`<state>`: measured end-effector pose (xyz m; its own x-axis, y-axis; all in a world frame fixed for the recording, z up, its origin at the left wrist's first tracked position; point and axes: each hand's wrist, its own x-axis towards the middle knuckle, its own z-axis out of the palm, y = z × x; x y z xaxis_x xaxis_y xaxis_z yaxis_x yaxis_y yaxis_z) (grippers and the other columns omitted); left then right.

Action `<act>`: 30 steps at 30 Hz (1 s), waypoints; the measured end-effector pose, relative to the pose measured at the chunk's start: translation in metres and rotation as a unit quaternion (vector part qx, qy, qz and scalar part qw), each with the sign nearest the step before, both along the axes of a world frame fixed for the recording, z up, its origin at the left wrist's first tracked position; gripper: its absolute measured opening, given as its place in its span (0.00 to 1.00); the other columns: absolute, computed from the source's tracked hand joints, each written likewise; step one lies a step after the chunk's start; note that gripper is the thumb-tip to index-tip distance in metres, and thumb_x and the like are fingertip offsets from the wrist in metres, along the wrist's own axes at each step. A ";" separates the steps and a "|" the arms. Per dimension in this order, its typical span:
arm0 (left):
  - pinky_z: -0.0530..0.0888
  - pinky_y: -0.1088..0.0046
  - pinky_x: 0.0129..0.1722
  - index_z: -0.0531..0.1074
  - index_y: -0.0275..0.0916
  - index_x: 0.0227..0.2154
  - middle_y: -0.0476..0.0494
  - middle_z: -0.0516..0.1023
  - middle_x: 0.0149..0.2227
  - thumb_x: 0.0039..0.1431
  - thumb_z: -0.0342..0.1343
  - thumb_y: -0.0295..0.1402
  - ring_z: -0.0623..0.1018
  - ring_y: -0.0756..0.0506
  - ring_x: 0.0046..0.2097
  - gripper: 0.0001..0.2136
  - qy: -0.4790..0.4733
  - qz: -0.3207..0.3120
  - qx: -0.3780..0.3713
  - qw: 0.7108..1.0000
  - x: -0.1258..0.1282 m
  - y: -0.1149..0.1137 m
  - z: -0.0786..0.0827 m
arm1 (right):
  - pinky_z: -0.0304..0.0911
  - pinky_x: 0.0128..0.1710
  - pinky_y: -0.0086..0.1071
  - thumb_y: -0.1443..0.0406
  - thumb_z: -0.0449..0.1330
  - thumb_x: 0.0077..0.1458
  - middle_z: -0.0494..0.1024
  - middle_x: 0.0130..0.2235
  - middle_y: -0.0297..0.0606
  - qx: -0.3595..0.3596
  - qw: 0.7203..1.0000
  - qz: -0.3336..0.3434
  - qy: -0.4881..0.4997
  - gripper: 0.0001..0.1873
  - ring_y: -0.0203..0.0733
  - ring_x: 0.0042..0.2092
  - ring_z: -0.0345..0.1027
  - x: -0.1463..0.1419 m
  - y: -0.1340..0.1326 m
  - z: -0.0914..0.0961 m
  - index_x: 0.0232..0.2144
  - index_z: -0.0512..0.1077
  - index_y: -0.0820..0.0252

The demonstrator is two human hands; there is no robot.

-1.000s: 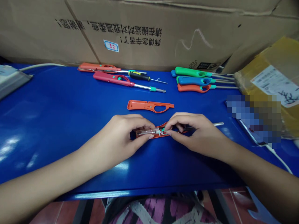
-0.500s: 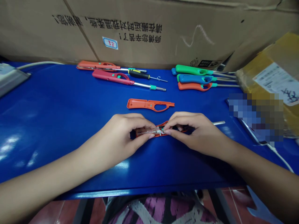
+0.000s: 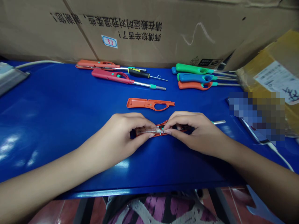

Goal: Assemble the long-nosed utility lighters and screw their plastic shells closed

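Now | open lighter body (image 3: 149,131) pinched by l. hand (image 3: 121,135) + r. hand (image 3: 195,132), just in front of loose orange cover (image 3: 149,104) | innards seemingly laid in, cover not yet fitted | closed lighters (image 3: 193,77) laid beyond cover.

This is a small assembly workshop, and I sit at its bench. The table (image 3: 58,109) is a plain blue top. Long lighters lie sorted on it: red ones (image 3: 112,76) at the left, a green, blue and orange set (image 3: 193,77) at the right. A screwdriver (image 3: 140,74) lies by the red ones, and a loose shell half (image 3: 149,104) lies alone. My left hand (image 3: 126,133) and right hand (image 3: 191,130) pinch an open lighter (image 3: 161,131). Big printed cartons (image 3: 149,31) wall in the back, and a taped parcel (image 3: 268,71) stands at the right.
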<state>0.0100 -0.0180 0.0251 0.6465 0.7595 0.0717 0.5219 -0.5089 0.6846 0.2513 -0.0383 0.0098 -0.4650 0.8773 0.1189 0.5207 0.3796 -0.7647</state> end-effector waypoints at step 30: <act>0.73 0.75 0.35 0.82 0.41 0.42 0.48 0.82 0.37 0.64 0.61 0.30 0.79 0.50 0.36 0.07 -0.052 0.012 -0.011 0.999 0.005 -0.005 -0.011 | 0.62 0.33 0.30 0.70 0.62 0.60 0.80 0.35 0.34 -0.008 1.000 -0.013 -0.001 0.06 0.33 0.32 0.69 -0.002 0.001 -0.003 0.31 0.78 0.58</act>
<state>0.0153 -0.0231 0.0145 0.6182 0.7768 0.1201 0.4599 -0.4814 0.7462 0.2494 -0.0369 0.0064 -0.4422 0.8909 0.1042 0.5319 0.3540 -0.7693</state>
